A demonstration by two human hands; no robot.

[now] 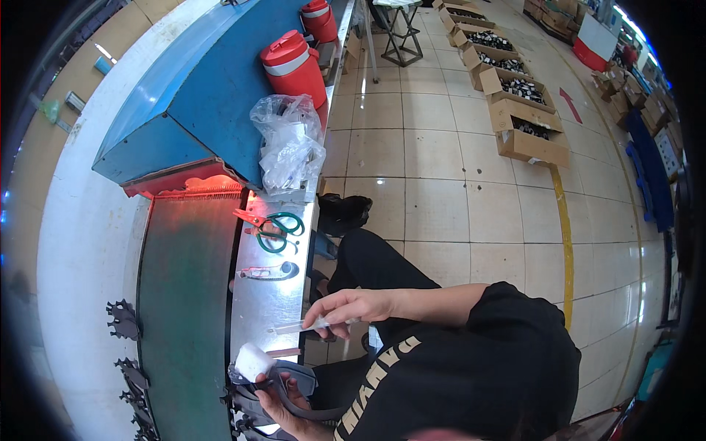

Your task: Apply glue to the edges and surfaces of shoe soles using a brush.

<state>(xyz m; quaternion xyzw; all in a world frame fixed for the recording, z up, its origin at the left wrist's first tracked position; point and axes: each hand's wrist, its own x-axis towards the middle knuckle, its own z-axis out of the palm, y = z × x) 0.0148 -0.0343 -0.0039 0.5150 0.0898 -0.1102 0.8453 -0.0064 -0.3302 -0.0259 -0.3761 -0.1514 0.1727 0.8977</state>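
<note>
My right hand (353, 305) grips a slim clear tube that looks like a syringe (294, 328), its tip pointing over the metal ledge (254, 312). Closer to the lower edge, my left hand (283, 408) is closed around a grey part with a curved band (301, 378). A white foam-like block (254, 361) sits against that part by my left fingertips; what holds it is unclear. Between the hands lies a brownish strip (284, 353). Farther along the ledge are a utility knife (268, 272) and green-handled scissors (276, 231).
A green conveyor belt (187, 294) runs beside the ledge beneath a blue hood (184, 117). Dark parts (123, 320) lie along its far side. A plastic bag (290, 143) and red jugs (294, 70) stand beyond. Cartons (529, 132) line the tiled floor.
</note>
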